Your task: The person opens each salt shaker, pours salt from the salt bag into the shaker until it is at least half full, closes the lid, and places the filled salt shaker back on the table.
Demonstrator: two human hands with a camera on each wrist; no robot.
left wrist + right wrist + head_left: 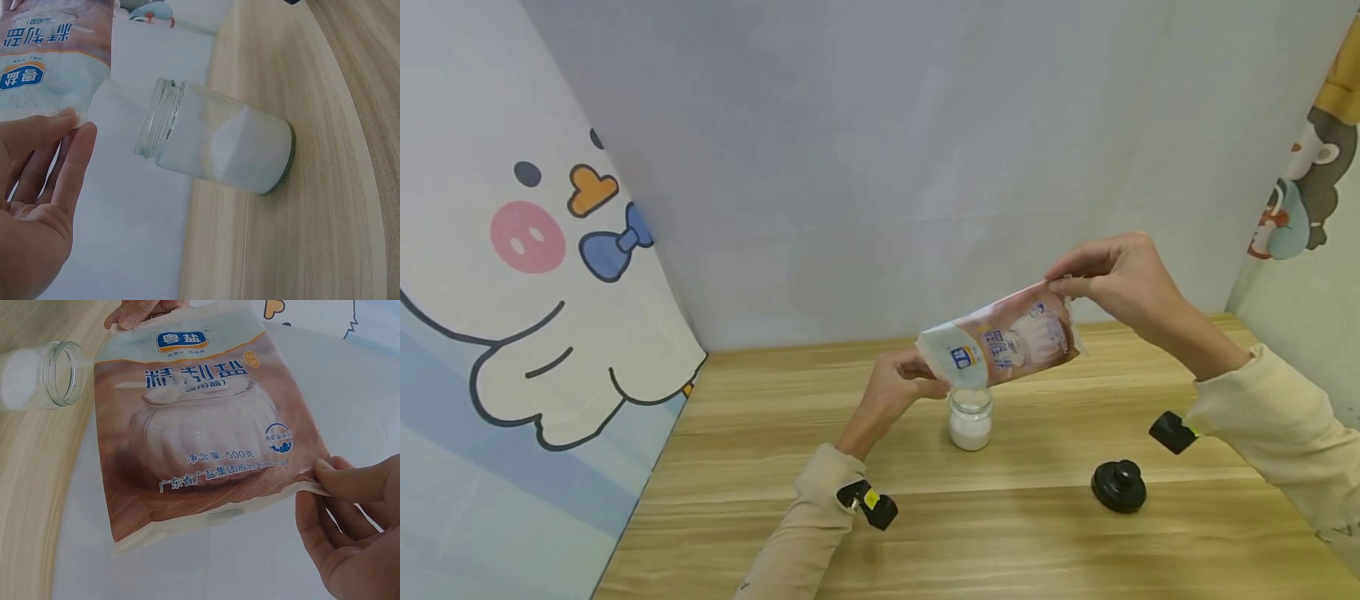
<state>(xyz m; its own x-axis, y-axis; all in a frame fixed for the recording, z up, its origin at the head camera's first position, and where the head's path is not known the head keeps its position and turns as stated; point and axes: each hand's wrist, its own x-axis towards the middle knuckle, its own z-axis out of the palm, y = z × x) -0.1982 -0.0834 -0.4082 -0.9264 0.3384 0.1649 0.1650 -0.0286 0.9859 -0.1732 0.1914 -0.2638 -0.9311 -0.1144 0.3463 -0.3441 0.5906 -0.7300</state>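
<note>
A bag of salt (pixel 1011 342) hangs tilted in the air, its pale end lowered over a glass jar (pixel 970 423). My left hand (pixel 898 383) pinches the bag's lower corner between thumb and fingers. At the raised end, my right hand (pixel 1123 279) pinches the bag's edge. White salt (pixel 250 150) lies heaped inside the jar in the left wrist view. A faint white stream runs from the bag's corner toward the jar's open mouth. The jar stands upright on the table, apart from both hands.
A round black lid with a knob (pixel 1118 486) lies on the wooden table (pixel 1000 542), right of the jar and nearer to me. A pale cloth wall (pixel 925 167) rises behind the table. Black wrist cameras sit on both sleeves.
</note>
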